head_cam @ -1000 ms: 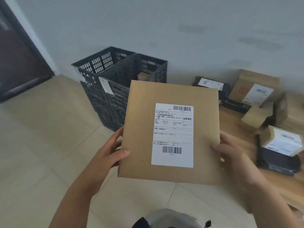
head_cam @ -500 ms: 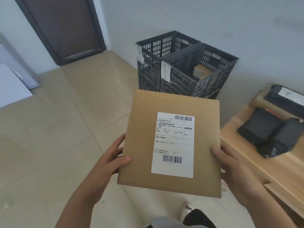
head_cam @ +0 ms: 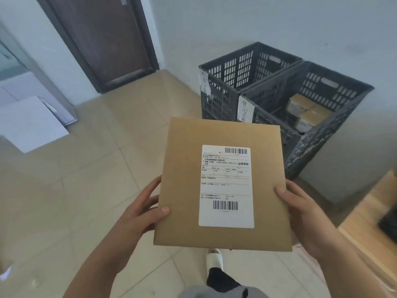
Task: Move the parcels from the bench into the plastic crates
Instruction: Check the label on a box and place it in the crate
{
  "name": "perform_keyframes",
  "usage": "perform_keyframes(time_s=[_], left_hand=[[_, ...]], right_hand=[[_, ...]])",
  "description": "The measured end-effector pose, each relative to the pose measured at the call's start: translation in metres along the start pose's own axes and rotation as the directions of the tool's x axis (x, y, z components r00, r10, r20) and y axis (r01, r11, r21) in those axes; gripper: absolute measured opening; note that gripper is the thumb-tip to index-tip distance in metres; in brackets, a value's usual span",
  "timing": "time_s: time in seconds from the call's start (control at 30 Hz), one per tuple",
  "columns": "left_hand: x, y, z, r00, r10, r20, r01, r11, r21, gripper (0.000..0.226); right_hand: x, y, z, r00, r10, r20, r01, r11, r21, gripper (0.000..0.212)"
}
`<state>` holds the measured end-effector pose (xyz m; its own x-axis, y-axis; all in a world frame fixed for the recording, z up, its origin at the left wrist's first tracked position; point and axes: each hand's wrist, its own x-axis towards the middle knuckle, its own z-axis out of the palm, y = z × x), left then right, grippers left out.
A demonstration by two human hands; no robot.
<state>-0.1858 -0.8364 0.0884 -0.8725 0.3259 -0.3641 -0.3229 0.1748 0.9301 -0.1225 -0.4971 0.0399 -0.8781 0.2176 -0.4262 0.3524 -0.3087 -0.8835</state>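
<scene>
Head view — left hand [head_cam: 137,214] and right hand [head_cam: 305,214], each grip clamped on brown parcel [head_cam: 187,190] — crates [head_cam: 335,130] beyond.

A flat parcel [head_cam: 223,183] fills the frame's centre, the left hand [head_cam: 139,211] at its left edge, the right hand [head_cam: 300,209] at its right; two crates [head_cam: 247,82] stand side by side upper right, small boxes [head_cam: 307,111] in the right-hand one; the bench [head_cam: 369,214] lies at the right edge; a door [head_cam: 103,39] stands upper left.

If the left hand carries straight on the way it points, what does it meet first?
Probably the left crate: the left hand, gripping the flat parcel, points up and right across bare floor toward it. Depth is unclear; it may pass above the rim.
</scene>
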Motion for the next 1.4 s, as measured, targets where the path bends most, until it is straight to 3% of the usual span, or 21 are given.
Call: perform_keyframes(time_s=[0.27,0.5,0.73,0.83,0.87,0.93,1.0,1.13,1.4], left_hand=[[0.107,0.060,-0.035,0.996,0.038,-0.083,-0.036,0.999,0.030,0.079],[0.178,0.078,-0.054,0.997,-0.007,-0.075,0.006,1.000,-0.015,0.090],[0.295,0.103,-0.075,0.999,-0.001,-0.039,-0.003,0.995,-0.095,0.101],[0.357,0.119,-0.084,0.996,0.007,-0.084,-0.021,0.986,-0.163,0.077],[0.378,0.126,-0.086,0.994,0.011,-0.108,-0.031,0.983,-0.181,0.070],[0.421,0.141,-0.091,0.989,0.026,-0.146,-0.055,0.978,-0.199,0.062],[0.463,0.158,-0.093,0.986,0.045,-0.160,-0.079,0.974,-0.213,0.061],[0.535,0.192,-0.092,0.989,0.091,-0.119,-0.113,0.976,-0.188,0.066],[0.635,0.244,-0.066,0.983,0.171,0.063,-0.167,0.983,-0.073,0.072]], right_hand=[[0.135,-0.052,0.038,0.994,-0.024,0.108,0.016,0.998,0.067,0.072],[0.202,-0.080,0.050,0.993,-0.016,0.118,0.013,1.000,0.028,0.061],[0.278,-0.123,0.066,0.998,-0.058,-0.036,0.059,0.998,0.024,0.061],[0.314,-0.140,0.082,0.974,-0.071,-0.216,0.078,0.997,0.027,0.041],[0.325,-0.146,0.090,0.958,-0.061,-0.282,0.078,0.996,0.050,0.036],[0.349,-0.157,0.110,0.933,0.009,-0.359,0.037,0.992,0.120,0.050],[0.373,-0.169,0.136,0.936,0.118,-0.332,-0.044,0.974,0.223,0.061],[0.423,-0.195,0.184,0.952,0.232,-0.197,-0.130,0.896,0.425,0.045],[0.514,-0.225,0.198,0.952,0.205,-0.227,0.000,0.742,0.670,0.052]])
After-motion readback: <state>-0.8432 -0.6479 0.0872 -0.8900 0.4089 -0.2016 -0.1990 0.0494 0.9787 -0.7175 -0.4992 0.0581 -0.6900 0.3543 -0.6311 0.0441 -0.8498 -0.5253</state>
